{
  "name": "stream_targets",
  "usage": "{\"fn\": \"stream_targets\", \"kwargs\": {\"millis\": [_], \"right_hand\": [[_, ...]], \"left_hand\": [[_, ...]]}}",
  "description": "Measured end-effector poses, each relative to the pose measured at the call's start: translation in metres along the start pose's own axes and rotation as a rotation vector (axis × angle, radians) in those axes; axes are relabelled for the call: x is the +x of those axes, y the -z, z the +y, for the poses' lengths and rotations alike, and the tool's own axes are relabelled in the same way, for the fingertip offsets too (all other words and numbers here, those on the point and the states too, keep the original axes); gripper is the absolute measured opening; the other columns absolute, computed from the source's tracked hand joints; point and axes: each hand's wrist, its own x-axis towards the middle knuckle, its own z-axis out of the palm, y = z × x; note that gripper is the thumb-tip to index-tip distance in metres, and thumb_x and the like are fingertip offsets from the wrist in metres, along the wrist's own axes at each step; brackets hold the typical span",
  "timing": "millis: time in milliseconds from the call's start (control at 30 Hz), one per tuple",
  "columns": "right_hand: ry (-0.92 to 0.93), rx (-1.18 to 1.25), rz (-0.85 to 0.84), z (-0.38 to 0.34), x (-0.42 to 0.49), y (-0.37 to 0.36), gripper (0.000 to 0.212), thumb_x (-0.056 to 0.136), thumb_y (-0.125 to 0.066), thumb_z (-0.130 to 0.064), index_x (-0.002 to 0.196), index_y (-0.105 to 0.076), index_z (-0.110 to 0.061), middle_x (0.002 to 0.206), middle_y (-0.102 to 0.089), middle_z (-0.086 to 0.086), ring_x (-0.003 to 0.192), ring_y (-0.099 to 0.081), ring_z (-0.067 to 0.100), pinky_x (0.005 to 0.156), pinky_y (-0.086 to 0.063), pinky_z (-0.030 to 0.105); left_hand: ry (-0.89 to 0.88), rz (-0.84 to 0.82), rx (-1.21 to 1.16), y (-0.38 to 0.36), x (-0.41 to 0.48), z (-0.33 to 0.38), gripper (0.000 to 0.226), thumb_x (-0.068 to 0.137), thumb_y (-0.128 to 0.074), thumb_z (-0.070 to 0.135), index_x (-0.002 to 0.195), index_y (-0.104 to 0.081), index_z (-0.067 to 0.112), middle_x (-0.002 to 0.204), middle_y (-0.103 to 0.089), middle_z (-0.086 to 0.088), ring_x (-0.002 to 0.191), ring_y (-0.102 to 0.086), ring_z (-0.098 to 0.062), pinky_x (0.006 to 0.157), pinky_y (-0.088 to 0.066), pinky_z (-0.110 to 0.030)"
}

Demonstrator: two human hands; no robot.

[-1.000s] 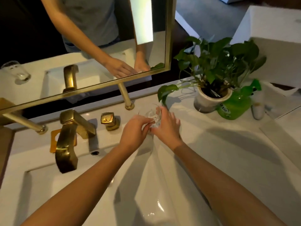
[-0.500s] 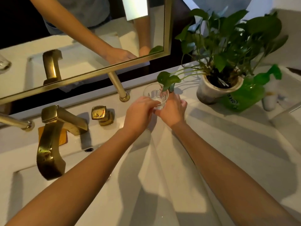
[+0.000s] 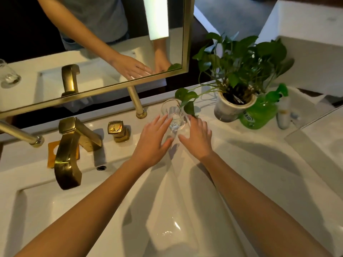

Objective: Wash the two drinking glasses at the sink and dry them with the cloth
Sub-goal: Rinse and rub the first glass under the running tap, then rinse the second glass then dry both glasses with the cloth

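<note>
A clear drinking glass (image 3: 173,115) stands upright on the white counter (image 3: 259,173), behind the sink and under a trailing leaf. My left hand (image 3: 154,143) is just left of it and my right hand (image 3: 197,140) just right. Both have their fingers spread, and neither grips the glass. A second glass (image 3: 7,76) shows only as a reflection at the mirror's far left. A white cloth (image 3: 167,210) lies draped over the sink's right rim, beneath my forearms.
A brass faucet (image 3: 68,154) and a brass handle (image 3: 118,130) stand left of the glass, over the white basin (image 3: 46,210). A potted plant (image 3: 228,110), a green bottle (image 3: 259,114) and a small white bottle (image 3: 283,115) crowd the counter to the right. The brass-framed mirror (image 3: 111,86) runs along the back.
Both hands held the glass a second ago. They set it upright on the counter by the leaf and have now opened and drawn slightly back from it.
</note>
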Motion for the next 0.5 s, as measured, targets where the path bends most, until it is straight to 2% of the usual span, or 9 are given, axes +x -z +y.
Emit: {"fn": "stream_targets", "kwargs": {"millis": [133, 200, 267, 333, 400, 500], "right_hand": [[0.138, -0.005, 0.063, 0.001, -0.056, 0.005, 0.037, 0.091, -0.057, -0.031, 0.127, -0.049, -0.034, 0.132, -0.051, -0.008, 0.126, -0.039, 0.016, 0.105, -0.028, 0.034], [0.267, -0.041, 0.011, -0.003, -0.088, 0.001, 0.037, 0.092, -0.054, -0.030, 0.128, -0.051, -0.032, 0.134, -0.051, -0.008, 0.130, -0.038, 0.017, 0.106, -0.024, 0.035], [0.400, -0.127, -0.127, -0.009, -0.120, -0.007, 0.048, 0.094, -0.046, -0.035, 0.141, -0.042, -0.027, 0.151, -0.038, -0.004, 0.143, -0.027, 0.022, 0.115, -0.014, 0.041], [0.466, -0.192, -0.270, -0.017, -0.147, -0.016, 0.059, 0.098, -0.041, -0.042, 0.152, -0.023, -0.026, 0.162, -0.014, -0.004, 0.150, -0.006, 0.021, 0.119, 0.002, 0.044], [0.500, -0.232, -0.346, -0.029, -0.169, -0.025, 0.066, 0.099, -0.039, -0.048, 0.154, -0.010, -0.028, 0.164, 0.001, -0.006, 0.151, 0.006, 0.020, 0.117, 0.010, 0.045], [0.544, -0.288, -0.407, -0.058, -0.193, -0.038, 0.071, 0.098, -0.037, -0.053, 0.155, -0.001, -0.030, 0.163, 0.012, -0.006, 0.150, 0.015, 0.019, 0.116, 0.014, 0.045]], "left_hand": [[0.028, -0.054, -0.005, 0.000, -0.055, 0.003, 0.060, 0.096, -0.043, 0.039, 0.149, -0.019, 0.026, 0.158, -0.018, 0.005, 0.147, -0.009, -0.015, 0.120, -0.011, -0.044], [0.015, -0.060, 0.028, 0.000, -0.087, -0.001, 0.059, 0.096, -0.036, 0.045, 0.149, -0.018, 0.028, 0.158, -0.019, 0.006, 0.147, -0.009, -0.014, 0.120, -0.004, -0.038], [-0.005, -0.064, 0.102, 0.000, -0.119, -0.008, 0.064, 0.091, -0.026, 0.053, 0.149, -0.019, 0.027, 0.158, -0.020, 0.005, 0.147, -0.010, -0.016, 0.115, 0.000, -0.036], [0.001, -0.079, 0.187, 0.000, -0.152, -0.018, 0.069, 0.087, -0.019, 0.056, 0.150, -0.017, 0.027, 0.159, -0.015, 0.004, 0.148, -0.007, -0.019, 0.114, 0.005, -0.040], [0.037, -0.077, 0.274, 0.000, -0.187, -0.032, 0.070, 0.087, -0.018, 0.058, 0.150, -0.016, 0.028, 0.159, -0.010, 0.003, 0.147, -0.004, -0.020, 0.113, 0.007, -0.044], [0.152, -0.057, 0.345, 0.009, -0.234, -0.057, 0.070, 0.087, -0.020, 0.060, 0.149, -0.021, 0.028, 0.158, -0.017, -0.001, 0.146, -0.011, -0.024, 0.116, 0.004, -0.048]]}}
